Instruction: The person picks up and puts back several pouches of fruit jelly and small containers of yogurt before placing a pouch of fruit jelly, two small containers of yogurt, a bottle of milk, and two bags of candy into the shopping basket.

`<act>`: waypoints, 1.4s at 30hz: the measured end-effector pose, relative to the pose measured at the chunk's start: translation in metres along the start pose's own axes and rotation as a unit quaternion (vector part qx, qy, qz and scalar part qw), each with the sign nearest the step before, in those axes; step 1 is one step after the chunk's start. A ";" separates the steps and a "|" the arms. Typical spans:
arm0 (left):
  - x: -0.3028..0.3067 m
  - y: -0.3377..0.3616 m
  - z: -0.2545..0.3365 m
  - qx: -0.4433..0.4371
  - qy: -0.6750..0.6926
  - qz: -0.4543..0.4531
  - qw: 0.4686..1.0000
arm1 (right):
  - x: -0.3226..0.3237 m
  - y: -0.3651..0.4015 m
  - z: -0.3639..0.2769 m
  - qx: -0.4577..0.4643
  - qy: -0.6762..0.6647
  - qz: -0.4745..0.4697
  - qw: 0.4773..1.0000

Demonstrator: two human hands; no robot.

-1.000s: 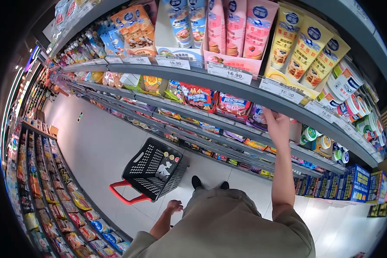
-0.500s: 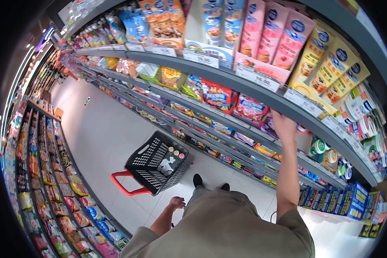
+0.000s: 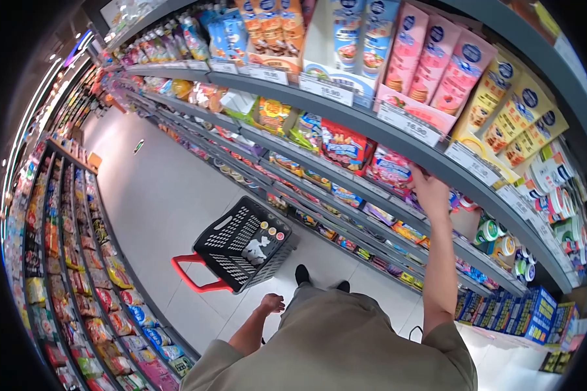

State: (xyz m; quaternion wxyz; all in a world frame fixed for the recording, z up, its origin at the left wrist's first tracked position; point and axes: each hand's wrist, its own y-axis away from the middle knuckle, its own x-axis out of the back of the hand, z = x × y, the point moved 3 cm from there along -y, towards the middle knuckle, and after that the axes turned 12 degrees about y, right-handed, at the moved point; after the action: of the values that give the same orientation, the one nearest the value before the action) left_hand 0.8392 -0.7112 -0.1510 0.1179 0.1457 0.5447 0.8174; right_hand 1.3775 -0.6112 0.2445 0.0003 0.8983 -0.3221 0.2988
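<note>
My right hand (image 3: 432, 194) reaches in under the upper shelf, its fingers apart at the right edge of a pink candy bag (image 3: 390, 167). Some fingertips are hard to make out among the packs. Left of that bag stands a red candy bag (image 3: 343, 146), with a yellow bag (image 3: 274, 113) further along. My left hand (image 3: 272, 304) hangs low beside my body, fingers loosely curled and nothing in them. Near it on the floor is a black shopping basket (image 3: 218, 242) with a red handle (image 3: 189, 277), holding a white item and several small round-topped things.
Pink packs (image 3: 407, 55) and yellow packs (image 3: 522, 120) line the upper shelf, whose price-tag edge (image 3: 407, 124) runs above my right hand. Lidded tubs (image 3: 489, 229) stand to the right. Another snack shelf (image 3: 104, 293) curves along the left, across the tiled aisle (image 3: 156, 189).
My right hand has shifted slightly left against the shelf, onto the pink bag's edge, and its fingers show more. The view has turned a little. My left hand still hangs.
</note>
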 end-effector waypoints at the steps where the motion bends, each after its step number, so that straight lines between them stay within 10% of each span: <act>1: -0.002 0.003 0.002 0.003 0.004 -0.007 1.000 | -0.002 0.001 0.003 0.004 -0.006 0.013 1.000; 17: -0.099 0.169 0.200 -0.380 0.029 -0.206 0.901 | 0.027 0.082 -0.056 0.228 0.069 0.130 0.963; 20: -0.119 0.232 0.247 -0.467 0.105 -0.218 0.850 | 0.034 0.108 -0.060 0.101 0.015 0.096 0.990; 25: -0.138 0.301 0.282 -0.324 0.292 -0.442 0.784 | 0.017 0.129 -0.036 -0.033 -0.094 -0.074 0.992; 42: -0.138 0.301 0.248 -0.381 0.101 -0.415 0.820 | -0.017 0.152 0.010 -0.182 -0.182 -0.157 0.953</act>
State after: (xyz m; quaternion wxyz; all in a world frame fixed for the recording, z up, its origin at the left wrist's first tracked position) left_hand 1.0484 -0.6614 0.2025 0.4367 -0.2343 0.2071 0.8435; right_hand 1.2848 -0.7235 0.1981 0.1526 0.9613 -0.2206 0.0630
